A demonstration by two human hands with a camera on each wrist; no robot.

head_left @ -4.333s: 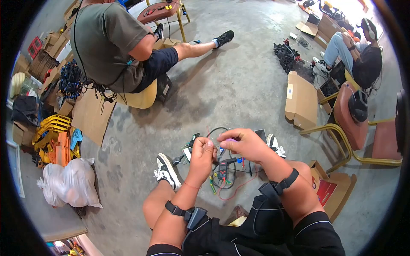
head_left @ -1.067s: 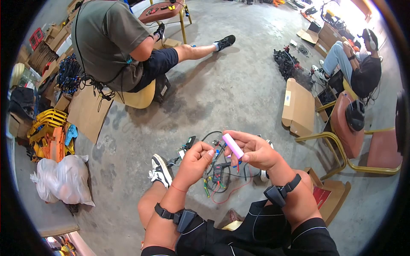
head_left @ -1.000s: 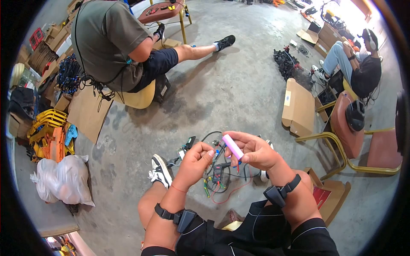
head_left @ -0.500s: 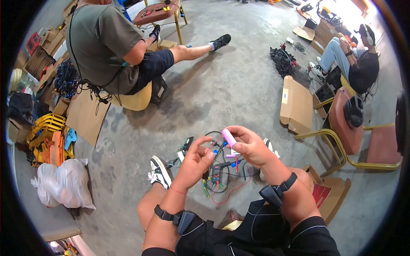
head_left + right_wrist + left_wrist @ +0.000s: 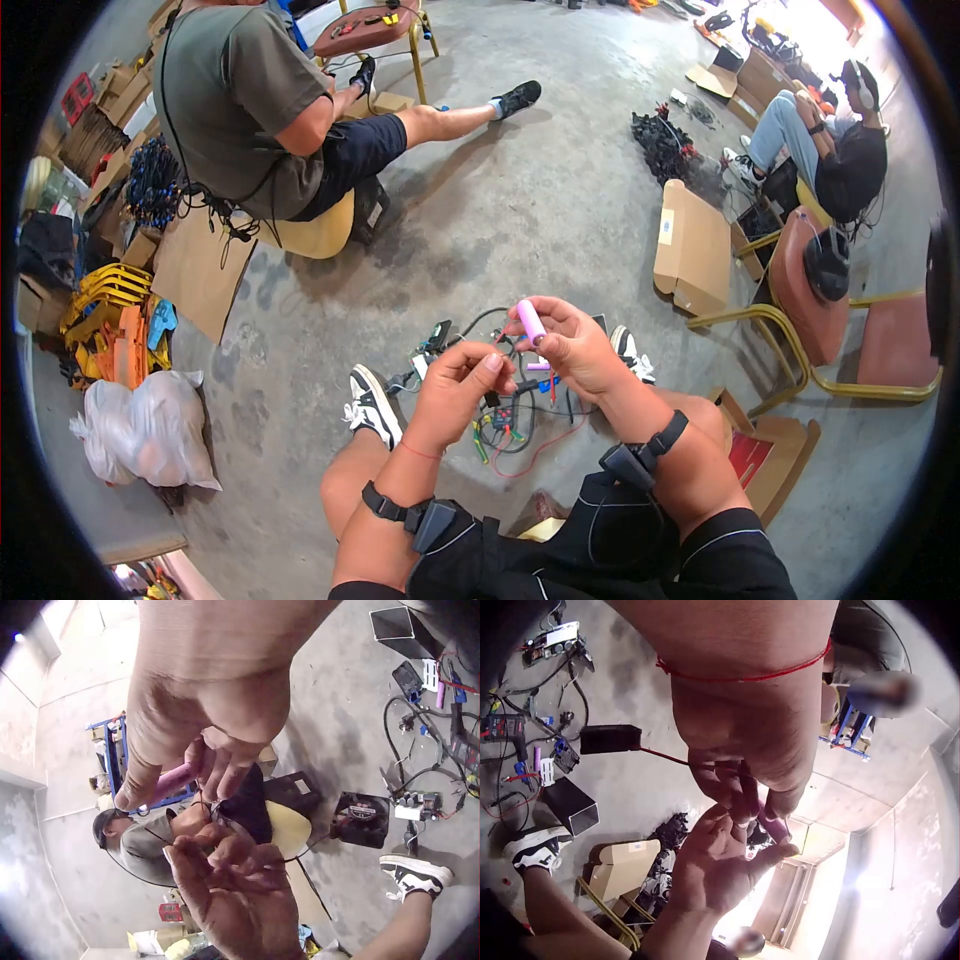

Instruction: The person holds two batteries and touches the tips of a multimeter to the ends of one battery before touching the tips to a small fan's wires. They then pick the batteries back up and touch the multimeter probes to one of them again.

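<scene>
My right hand [image 5: 575,350] holds a pink cylindrical battery cell [image 5: 532,322] between thumb and fingers, one end tilted up. Just left of it, my left hand [image 5: 450,395] pinches thin wires, its fingertips close to the cell's lower end. In the left wrist view a red wire [image 5: 664,756] runs from those fingers to a black square cooling fan [image 5: 611,739]. The fan [image 5: 361,819] shows its face in the right wrist view. A dark wire end [image 5: 156,836] sticks out past the left fingertips toward the cell. The fingers hide part of the wires and cell.
On the floor between my shoes lie a clamp multimeter [image 5: 465,746], a second pink cell [image 5: 538,366], a circuit board [image 5: 420,802], cables and a black rectangular tube [image 5: 571,806]. A seated person [image 5: 250,110] is ahead left; a cardboard box [image 5: 692,245] and chairs [image 5: 800,290] stand right.
My hands were together, then drew apart, showing the pink cell. Since half a second ago my left hand has come back close to it, and the right hand has turned the cell slightly more upright.
</scene>
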